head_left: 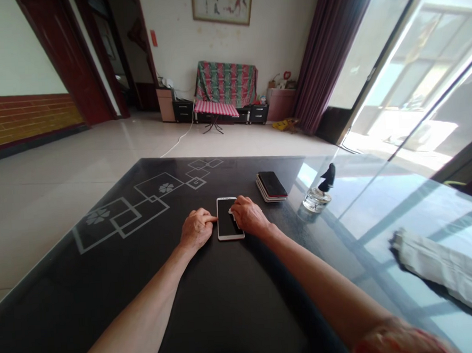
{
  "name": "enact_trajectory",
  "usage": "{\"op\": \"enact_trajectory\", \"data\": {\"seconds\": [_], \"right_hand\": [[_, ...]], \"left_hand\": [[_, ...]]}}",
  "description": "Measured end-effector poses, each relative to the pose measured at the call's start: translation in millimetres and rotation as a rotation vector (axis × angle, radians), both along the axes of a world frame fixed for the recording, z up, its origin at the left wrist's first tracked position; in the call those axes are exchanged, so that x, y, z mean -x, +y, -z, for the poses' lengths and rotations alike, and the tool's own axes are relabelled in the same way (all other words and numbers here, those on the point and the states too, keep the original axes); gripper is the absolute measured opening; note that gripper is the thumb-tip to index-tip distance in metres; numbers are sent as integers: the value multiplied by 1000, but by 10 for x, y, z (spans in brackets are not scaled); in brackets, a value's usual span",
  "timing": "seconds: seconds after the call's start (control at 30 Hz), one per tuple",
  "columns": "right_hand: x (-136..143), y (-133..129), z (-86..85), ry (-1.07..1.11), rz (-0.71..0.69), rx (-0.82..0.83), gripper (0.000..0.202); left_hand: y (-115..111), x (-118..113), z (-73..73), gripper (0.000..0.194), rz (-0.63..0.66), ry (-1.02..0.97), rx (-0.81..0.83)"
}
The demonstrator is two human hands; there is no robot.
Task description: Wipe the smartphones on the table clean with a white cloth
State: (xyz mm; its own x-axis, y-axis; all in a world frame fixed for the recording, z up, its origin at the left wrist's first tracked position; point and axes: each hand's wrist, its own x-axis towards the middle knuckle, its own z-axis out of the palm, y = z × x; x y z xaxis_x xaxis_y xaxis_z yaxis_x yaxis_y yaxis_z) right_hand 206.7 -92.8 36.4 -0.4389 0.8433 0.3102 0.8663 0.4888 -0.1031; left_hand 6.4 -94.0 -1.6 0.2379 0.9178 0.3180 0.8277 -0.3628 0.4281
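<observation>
A white-framed phone lies face up on the dark glossy table, its screen black. My left hand rests at its left side, the index finger touching the phone's edge and the other fingers curled. Over the right part of the screen is my right hand, its fingers pinched together on a small white piece, which may be cloth or tissue. Most of that piece is hidden under the fingers.
Behind and right of the phone sits a stack of phones. Farther right stands a clear glass bottle with a black top. A crumpled grey-white cloth lies at the right.
</observation>
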Motion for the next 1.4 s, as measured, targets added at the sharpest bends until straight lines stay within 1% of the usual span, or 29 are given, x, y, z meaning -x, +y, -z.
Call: {"op": "enact_trajectory", "data": {"seconds": [0.13, 0.2, 0.23, 0.27, 0.33, 0.57, 0.63, 0.7, 0.77, 0.83, 1.03, 1.1, 1.2, 1.4], "right_hand": [[-45, -424, 13, 29, -101, 3, 23], [-62, -536, 18, 36, -123, 4, 21], [-65, -546, 18, 34, -121, 9, 21], [-62, -524, 17, 29, -110, 16, 21], [-42, -395, 9, 6, -75, 34, 23], [66, 279, -29, -35, 56, 55, 27], [91, 407, -34, -38, 83, 56, 27], [115, 481, -36, -41, 105, 49, 28], [137, 480, -28, -36, 115, 40, 29], [151, 394, -7, -21, 95, 27, 27], [124, -135, 78, 33, -73, -27, 26], [123, -226, 81, 38, -106, -22, 25], [172, -165, 65, 25, -94, -11, 25], [385, 318, 39, -25, -4, 5, 27]], "left_hand": [[-2, -6, 1, 40, -11, -8, 5], [-3, -9, 3, 40, -20, -14, 4], [-4, -10, 3, 40, -22, -14, 2], [-4, -11, 3, 40, -23, -13, -1], [-6, -10, -1, 40, -16, -7, -4], [-14, -17, -22, 38, -19, 7, 5], [-11, -21, -16, 38, -29, 6, 15], [-8, -23, -12, 38, -35, 6, 24], [-10, -25, -15, 37, -37, 10, 26], [-18, -28, -28, 37, -39, 15, 26], [-44, -43, -76, 38, -44, 2, 51], [-42, -47, -76, 37, -47, -9, 55], [-30, -50, -66, 37, -49, -16, 50], [-26, -54, -50, 38, -48, -16, 49]]}}
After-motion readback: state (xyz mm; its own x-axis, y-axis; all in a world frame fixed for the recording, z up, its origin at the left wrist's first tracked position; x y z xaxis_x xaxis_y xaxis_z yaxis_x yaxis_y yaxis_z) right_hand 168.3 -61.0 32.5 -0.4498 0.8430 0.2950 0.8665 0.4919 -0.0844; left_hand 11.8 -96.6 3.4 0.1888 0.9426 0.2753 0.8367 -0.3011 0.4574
